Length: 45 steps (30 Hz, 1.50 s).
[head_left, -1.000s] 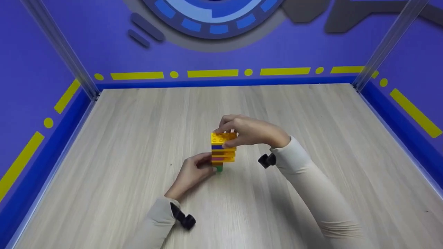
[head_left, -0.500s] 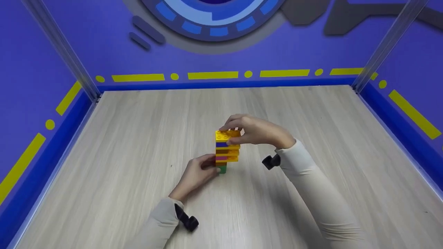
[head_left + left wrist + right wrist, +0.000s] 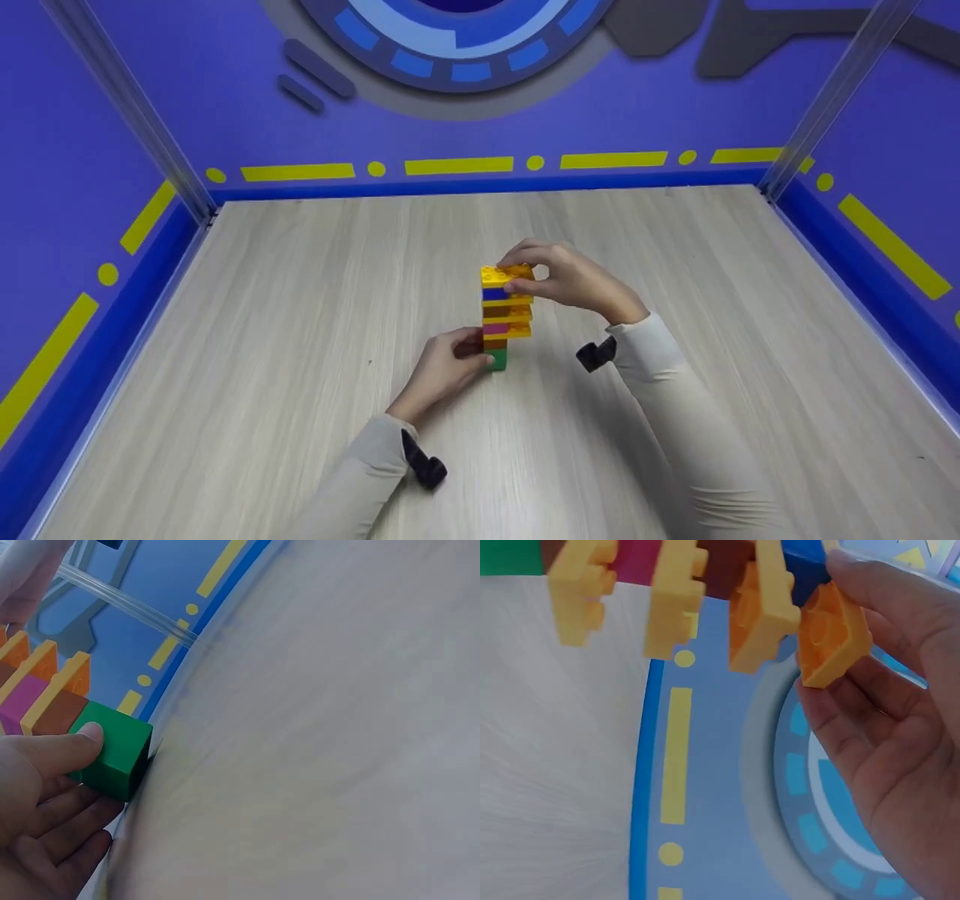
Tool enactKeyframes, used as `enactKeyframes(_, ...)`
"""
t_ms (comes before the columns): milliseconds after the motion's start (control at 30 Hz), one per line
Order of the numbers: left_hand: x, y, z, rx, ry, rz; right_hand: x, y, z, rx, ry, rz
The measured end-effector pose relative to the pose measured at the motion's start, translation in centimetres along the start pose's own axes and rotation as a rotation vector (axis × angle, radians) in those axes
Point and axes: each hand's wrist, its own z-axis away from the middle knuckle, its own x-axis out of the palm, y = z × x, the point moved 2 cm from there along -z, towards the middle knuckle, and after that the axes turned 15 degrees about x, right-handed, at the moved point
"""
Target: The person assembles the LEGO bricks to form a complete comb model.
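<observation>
A tower of toy building bricks stands upright between the hands. At its foot is a green brick (image 3: pixel 499 361), which my left hand (image 3: pixel 441 369) grips from the left, thumb across its near face in the left wrist view. Brown bricks, a magenta brick (image 3: pixel 26 699) and a blue brick (image 3: pixel 804 566) alternate with longer yellow bricks that jut out to the right. My right hand (image 3: pixel 574 277) pinches the top yellow brick (image 3: pixel 492 275) between thumb and fingers. Whether the green brick touches the table cannot be made out.
The wood-grain table (image 3: pixel 300 300) spreads around the tower. Blue-purple walls (image 3: pixel 465 135) with yellow markings enclose its back and sides. Black wrist cameras sit at the left cuff (image 3: pixel 375 442) and the right cuff (image 3: pixel 651 349).
Both hands and the tower have shifted right in the head view. The tower's top and the right hand have also risen in the picture. Both hands keep their hold.
</observation>
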Motion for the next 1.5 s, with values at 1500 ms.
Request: enactKeyframes(1500,1.7,-0.2,-4.7,-0.069,0.13,-0.034,5.3,9.5,-3.2,0.56,0.072,-0.457)
